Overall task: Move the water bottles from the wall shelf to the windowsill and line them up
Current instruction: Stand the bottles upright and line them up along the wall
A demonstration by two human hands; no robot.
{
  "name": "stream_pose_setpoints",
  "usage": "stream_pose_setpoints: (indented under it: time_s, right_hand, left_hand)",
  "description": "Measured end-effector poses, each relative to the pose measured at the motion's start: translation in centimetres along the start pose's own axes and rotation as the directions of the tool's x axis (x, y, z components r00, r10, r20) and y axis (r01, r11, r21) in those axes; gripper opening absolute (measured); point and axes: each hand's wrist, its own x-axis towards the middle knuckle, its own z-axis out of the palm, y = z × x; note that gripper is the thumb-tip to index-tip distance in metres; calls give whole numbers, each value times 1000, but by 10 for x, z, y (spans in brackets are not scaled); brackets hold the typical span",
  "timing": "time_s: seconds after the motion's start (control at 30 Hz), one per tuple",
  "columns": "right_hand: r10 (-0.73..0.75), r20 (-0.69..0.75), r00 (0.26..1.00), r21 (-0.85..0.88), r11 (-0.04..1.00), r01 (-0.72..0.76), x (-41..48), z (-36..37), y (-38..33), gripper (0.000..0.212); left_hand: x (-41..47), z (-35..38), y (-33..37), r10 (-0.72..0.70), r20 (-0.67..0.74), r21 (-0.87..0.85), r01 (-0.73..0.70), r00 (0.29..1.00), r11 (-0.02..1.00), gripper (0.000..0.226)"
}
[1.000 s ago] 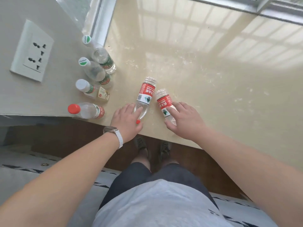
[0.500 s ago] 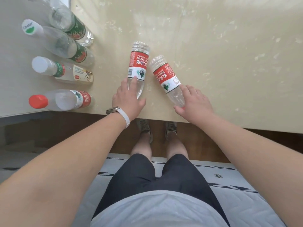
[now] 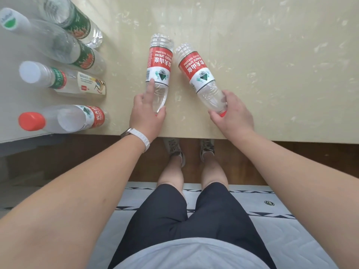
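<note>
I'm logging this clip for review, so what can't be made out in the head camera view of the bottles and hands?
Head view:
- Cap of the left-held bottle: almost wholly covered by the left hand.
- Farthest green-label bottle: cap end cut off by the top edge.
- Right-held bottle, gripped by the right hand: whether its base touches the windowsill cannot be told from above.
- Crane-label bottle: print too small to read.

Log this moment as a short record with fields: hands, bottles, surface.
left hand: grips the neck end of the left bottle
right hand: grips the cap end of the right bottle
orientation: both have red labels and lie side by side with a narrow gap, caps toward the person
row of four bottles: along the wall at left
surface: windowsill, pale and glossy
</note>
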Motion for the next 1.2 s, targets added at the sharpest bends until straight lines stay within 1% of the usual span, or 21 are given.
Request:
stream_pose_setpoints:
  time_s: [0.17, 0.3, 0.4, 0.57, 0.67, 0.8, 0.87, 0.9, 0.97, 1.07, 1.2]
  right_hand:
    - [-49, -115, 992, 116, 991, 62, -8, -21, -12, 59]
    - [-92, -181, 979, 207, 970, 130, -10, -44, -29, 56]
    - [-127, -217, 968, 243, 953, 179, -7, -60, -46, 55]
    - [-117, -262, 958, 326, 923, 202, 9, -81, -74, 51]
    - [-141, -275, 951, 317, 920, 228, 20, -87, -83, 50]
    - [-171, -237, 956, 295, 925, 239, 34, -87, -90, 44]
    - [-165, -227, 960, 334, 913, 236, 41, -85, -92, 43]
    - [-161, -218, 962, 353, 906, 232, 44, -85, -93, 44]
    - [-160, -196, 968, 374, 900, 224, 50, -85, -94, 46]
    - [-169, -172, 970, 384, 896, 224, 57, -86, -95, 46]
    - [-194, -154, 969, 381, 893, 239, 66, -92, -99, 46]
  left_hand:
    - [-2, -36, 7, 66, -108, 4, -66, 992, 998, 67]
    - [3, -68, 20, 143, -180, 8, -144, 973, 990, 56]
    - [11, -86, 35, 176, -227, -15, -184, 958, 983, 49]
    - [26, -105, 62, 180, -231, 9, -183, 956, 983, 45]
    - [39, -108, 75, 179, -216, -12, -186, 960, 982, 43]
    - [57, -108, 96, 175, -141, -216, -202, 974, 955, 41]
    - [67, -107, 107, 138, -95, -327, -162, 986, 931, 39]
    - [71, -106, 112, 124, -68, -353, -140, 990, 925, 37]
    - [78, -104, 118, 125, -26, -316, -127, 992, 940, 35]
    - [84, -104, 121, 102, 9, -284, -95, 995, 954, 40]
    - [77, -106, 118, 31, -55, -321, -48, 998, 946, 41]
